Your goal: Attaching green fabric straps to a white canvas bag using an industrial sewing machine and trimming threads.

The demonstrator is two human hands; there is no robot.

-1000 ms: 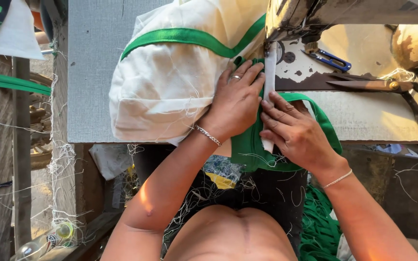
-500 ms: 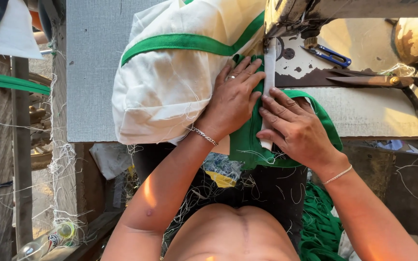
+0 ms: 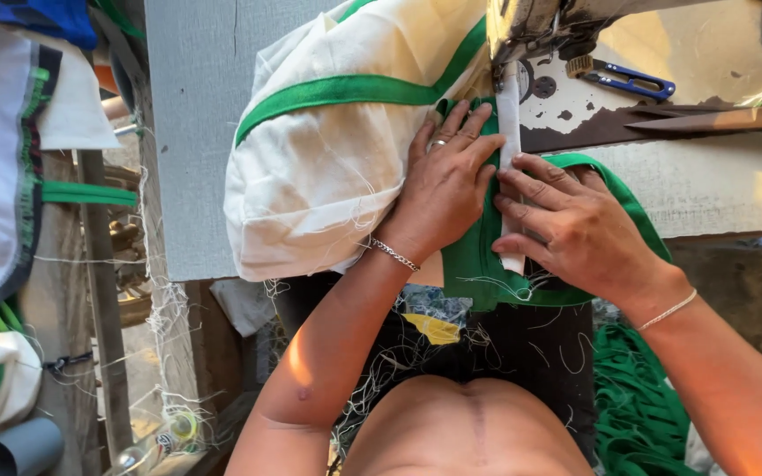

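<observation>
Green cloth (image 3: 474, 264) and one white strip (image 3: 511, 176) lie under two hands: left hand (image 3: 447, 181) flat, pressing; right hand (image 3: 575, 225) flat, fingertips pinning the strip, neither gripping.

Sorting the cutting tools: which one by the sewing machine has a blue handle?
The small snips, lying above the big scissors, whose blades and handle are dark metal.

Under your palms lies a bright green cloth piece (image 3: 474, 264), flat and partly folded, just below the worn sewing machine head (image 3: 540, 26). A narrow white fabric strip (image 3: 511, 159) runs lengthwise over it up to that machine. Left of the machine bunches a cream cloth bag with green band trim (image 3: 328, 167).
</observation>
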